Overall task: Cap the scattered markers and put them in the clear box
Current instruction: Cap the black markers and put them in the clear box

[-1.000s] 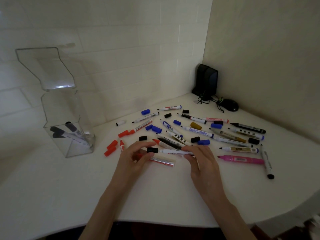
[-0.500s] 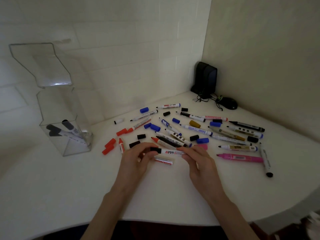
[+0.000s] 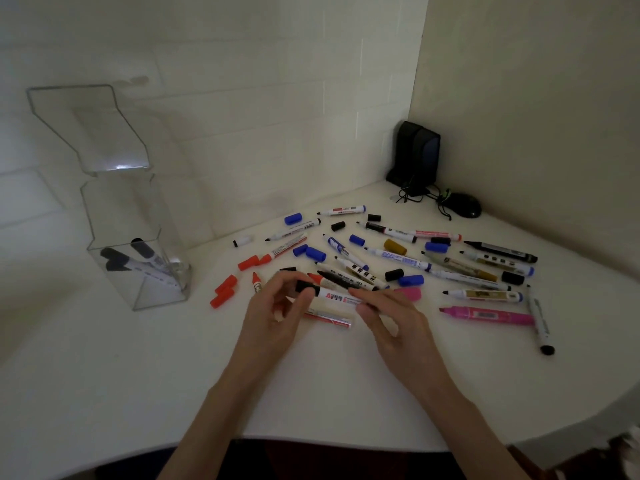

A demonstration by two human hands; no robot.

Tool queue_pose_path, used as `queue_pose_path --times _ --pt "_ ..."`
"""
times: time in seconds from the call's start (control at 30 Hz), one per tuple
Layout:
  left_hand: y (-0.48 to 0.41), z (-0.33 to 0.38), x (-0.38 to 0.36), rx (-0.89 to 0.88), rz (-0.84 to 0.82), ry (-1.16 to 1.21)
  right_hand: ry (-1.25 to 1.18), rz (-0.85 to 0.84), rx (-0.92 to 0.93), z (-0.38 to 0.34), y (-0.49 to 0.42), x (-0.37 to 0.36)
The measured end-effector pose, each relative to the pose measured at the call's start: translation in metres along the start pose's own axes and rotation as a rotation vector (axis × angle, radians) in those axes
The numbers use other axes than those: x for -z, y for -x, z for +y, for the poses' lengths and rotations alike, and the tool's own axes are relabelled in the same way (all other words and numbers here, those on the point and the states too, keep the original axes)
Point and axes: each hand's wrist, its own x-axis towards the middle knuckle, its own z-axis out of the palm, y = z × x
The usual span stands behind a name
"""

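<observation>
Head view: left hand [image 3: 277, 317] and right hand [image 3: 391, 320] met at frame centre, just above worktop [image 3: 138, 375]. Both pinched one white marker [image 3: 337, 297] held level between them; left fingertips curled on its black cap [image 3: 306, 287], right fingertips on opposite end. Scattered markers [image 3: 398, 259] and loose caps [image 3: 292, 218] lay behind hands, spreading toward right of frame. Red caps [image 3: 225, 292] sat left of hands. Clear box [image 3: 114, 209] stood upright at left, well apart from hands, capped markers [image 3: 114, 258] leaning inside. Speaker [image 3: 417, 154] and mouse [image 3: 462, 205] sat in far corner.
</observation>
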Motion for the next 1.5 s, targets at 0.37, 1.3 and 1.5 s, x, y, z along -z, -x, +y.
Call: queue_pose_path --times 0.37,1.3,1.5 --pt "-0.032 0.038 0.135 -0.167 0.726 0.056 0.153 -0.113 -0.160 -0.003 -0.003 -0.020" --pt "-0.074 -0.033 0.184 0.128 0.466 -0.646 0.151 -0.153 -0.029 -0.002 0.002 -0.020" --pt "-0.066 -0.027 0.169 -0.033 0.677 -0.631 0.152 -0.170 -0.051 -0.001 0.002 -0.018"
